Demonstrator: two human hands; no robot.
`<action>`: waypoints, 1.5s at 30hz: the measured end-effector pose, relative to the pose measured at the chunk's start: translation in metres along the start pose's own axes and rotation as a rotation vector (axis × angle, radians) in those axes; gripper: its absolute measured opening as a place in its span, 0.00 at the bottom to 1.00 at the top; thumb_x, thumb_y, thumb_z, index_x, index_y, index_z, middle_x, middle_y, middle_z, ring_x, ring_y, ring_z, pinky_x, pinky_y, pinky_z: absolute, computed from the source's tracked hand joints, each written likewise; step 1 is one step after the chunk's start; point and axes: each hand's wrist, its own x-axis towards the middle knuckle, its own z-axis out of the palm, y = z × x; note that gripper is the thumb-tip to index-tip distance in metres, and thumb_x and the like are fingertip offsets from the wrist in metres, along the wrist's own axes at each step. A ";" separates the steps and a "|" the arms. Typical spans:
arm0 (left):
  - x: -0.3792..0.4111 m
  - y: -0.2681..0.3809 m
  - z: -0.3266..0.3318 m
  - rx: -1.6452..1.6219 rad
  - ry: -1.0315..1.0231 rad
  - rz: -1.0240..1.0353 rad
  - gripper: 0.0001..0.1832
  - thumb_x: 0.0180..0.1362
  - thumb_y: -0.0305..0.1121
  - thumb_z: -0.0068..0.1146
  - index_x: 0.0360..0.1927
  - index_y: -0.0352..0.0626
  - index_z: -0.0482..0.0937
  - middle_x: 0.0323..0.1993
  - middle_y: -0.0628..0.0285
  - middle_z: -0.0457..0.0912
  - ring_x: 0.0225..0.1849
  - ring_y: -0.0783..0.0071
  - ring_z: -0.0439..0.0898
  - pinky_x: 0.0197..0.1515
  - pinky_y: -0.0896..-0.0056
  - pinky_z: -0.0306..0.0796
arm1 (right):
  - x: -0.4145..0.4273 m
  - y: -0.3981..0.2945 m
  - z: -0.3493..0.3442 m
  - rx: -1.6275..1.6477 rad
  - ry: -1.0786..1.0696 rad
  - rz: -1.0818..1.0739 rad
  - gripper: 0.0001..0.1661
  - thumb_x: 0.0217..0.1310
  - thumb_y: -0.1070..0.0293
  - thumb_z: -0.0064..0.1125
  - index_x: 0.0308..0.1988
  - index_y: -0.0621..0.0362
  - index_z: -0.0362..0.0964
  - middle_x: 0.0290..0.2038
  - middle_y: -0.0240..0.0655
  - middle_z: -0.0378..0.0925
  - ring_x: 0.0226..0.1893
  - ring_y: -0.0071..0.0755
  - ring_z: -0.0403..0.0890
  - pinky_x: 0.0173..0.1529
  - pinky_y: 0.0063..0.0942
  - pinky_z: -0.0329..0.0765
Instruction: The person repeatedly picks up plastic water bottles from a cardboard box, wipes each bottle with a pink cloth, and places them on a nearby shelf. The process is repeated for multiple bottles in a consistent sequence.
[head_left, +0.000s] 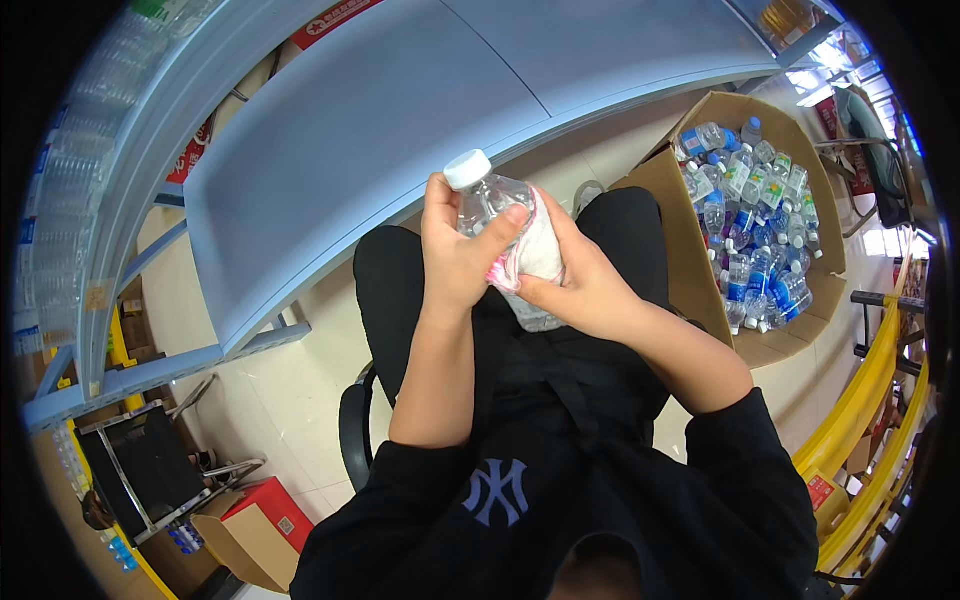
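A clear plastic bottle with a white screw cap is held above my lap, cap end away from me and tilted to the left. My left hand grips its upper part, the thumb lying across the side. A white cloth with pink edging is pressed round the bottle's right side by my right hand. The bottle's base shows below the hands. Whether anything is inside the bottle, I cannot tell.
A blue-grey metal shelf spans the front. At the right stands an open cardboard box holding several plastic bottles. Stacked clear bottles line the left. A black chair and a red and brown carton are at lower left.
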 end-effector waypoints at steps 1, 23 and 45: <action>0.000 0.000 0.003 0.089 0.011 0.063 0.26 0.42 0.33 0.65 0.44 0.39 0.65 0.37 0.62 0.71 0.39 0.77 0.71 0.41 0.75 0.67 | -0.001 0.002 0.000 -0.146 0.047 -0.012 0.47 0.48 0.65 0.58 0.61 0.65 0.39 0.54 0.51 0.58 0.55 0.43 0.64 0.56 0.32 0.62; 0.001 0.005 -0.001 -0.411 0.199 0.377 0.21 0.52 0.52 0.47 0.38 0.46 0.71 0.41 0.58 0.75 0.48 0.67 0.72 0.59 0.53 0.58 | -0.008 0.016 0.037 0.817 0.274 -0.102 0.33 0.60 0.61 0.45 0.60 0.57 0.44 0.55 0.40 0.57 0.56 0.35 0.61 0.57 0.34 0.63; -0.027 -0.016 0.040 -0.014 0.005 0.067 0.38 0.39 0.37 0.70 0.51 0.31 0.62 0.45 0.55 0.71 0.46 0.69 0.72 0.50 0.69 0.66 | 0.005 0.007 -0.006 1.276 0.268 0.220 0.24 0.63 0.52 0.34 0.52 0.55 0.60 0.47 0.36 0.68 0.48 0.32 0.70 0.50 0.33 0.69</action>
